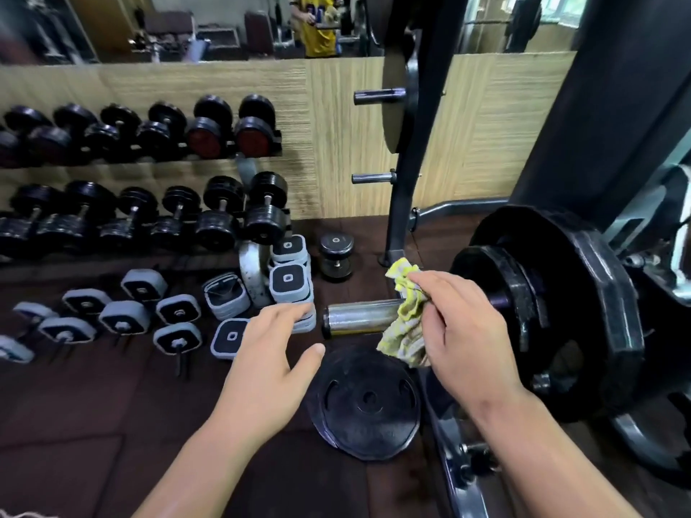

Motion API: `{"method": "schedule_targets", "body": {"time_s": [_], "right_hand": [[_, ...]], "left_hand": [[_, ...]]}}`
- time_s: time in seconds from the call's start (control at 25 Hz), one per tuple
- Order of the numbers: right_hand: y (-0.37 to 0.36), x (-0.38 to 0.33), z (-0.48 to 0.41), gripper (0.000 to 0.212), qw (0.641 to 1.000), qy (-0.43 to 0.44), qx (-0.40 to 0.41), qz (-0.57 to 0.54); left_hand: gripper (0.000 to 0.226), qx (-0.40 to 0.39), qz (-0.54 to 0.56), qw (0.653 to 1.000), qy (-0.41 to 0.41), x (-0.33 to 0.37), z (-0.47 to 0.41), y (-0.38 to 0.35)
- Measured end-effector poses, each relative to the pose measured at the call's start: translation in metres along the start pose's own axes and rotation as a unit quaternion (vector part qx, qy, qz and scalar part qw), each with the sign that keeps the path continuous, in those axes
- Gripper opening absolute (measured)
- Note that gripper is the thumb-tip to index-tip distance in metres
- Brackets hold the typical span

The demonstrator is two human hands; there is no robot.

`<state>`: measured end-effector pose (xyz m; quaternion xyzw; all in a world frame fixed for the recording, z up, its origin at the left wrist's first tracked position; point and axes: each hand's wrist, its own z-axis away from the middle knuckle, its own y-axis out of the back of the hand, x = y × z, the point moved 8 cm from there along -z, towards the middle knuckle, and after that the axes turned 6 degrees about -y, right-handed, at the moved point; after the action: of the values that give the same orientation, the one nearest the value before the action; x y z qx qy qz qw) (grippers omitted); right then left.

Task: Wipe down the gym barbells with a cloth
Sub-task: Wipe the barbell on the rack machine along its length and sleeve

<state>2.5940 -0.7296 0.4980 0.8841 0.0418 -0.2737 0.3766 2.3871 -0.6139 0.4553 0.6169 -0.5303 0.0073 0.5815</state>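
Note:
A steel barbell sleeve [357, 317] sticks out to the left from black weight plates [553, 312] loaded on the bar. My right hand [454, 323] grips a yellow and grey cloth [405, 319] bunched against the sleeve next to the plates. The cloth hangs down over the sleeve's inner end. My left hand [275, 349] hovers just left of the sleeve's tip, fingers straight and spread, holding nothing.
A loose black plate [368, 401] lies on the dark floor under the sleeve. Several grey square dumbbells [177, 312] lie to the left, and a two-tier dumbbell rack [149, 181] lines the wall. A black plate tree post [409, 162] stands behind.

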Motion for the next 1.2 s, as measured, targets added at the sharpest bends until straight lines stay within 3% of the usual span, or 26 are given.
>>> {"method": "schedule_targets", "body": {"time_s": [0.48,0.92,1.2], "right_hand": [[-0.082,-0.121,-0.007,0.045,0.980,0.099,-0.142,-0.102],[-0.247,-0.273,0.017,0.042,0.944,0.097,-0.273,-0.161],[-0.333,-0.329,0.017,0.039,0.921,0.109,-0.337,-0.162]], "left_hand": [[0.049,0.103,-0.035,0.991,0.077,-0.062,0.062,0.085],[0.049,0.150,-0.031,0.982,0.110,-0.194,0.107,0.200],[0.048,0.156,-0.048,0.973,0.165,-0.268,0.135,0.245]]}}
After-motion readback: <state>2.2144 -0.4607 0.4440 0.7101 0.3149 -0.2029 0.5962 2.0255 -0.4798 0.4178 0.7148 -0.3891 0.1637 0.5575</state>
